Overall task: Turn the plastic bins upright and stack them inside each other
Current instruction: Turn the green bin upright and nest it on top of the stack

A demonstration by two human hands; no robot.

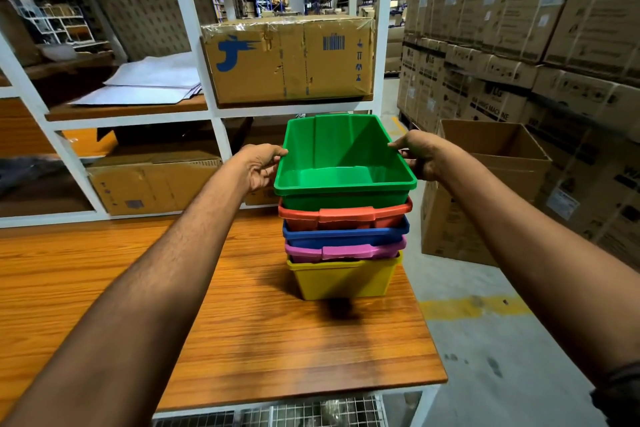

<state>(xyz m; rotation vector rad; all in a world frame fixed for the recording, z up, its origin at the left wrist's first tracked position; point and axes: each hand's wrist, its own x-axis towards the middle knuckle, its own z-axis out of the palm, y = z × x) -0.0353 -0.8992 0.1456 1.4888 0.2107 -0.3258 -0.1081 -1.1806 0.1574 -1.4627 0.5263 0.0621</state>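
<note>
On the table (pixel 242 340), left hand (pixel 261 166) and right hand (pixel 417 158) grip the green bin (pixel 343 156) by its side rims, nesting it into the red bin (pixel 346 215); next, likely press it level and let go.

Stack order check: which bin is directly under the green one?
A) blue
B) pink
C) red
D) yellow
C: the red bin shows its rim right below the green bin, with the blue bin, pink bin and yellow bin beneath it in that order.
</note>
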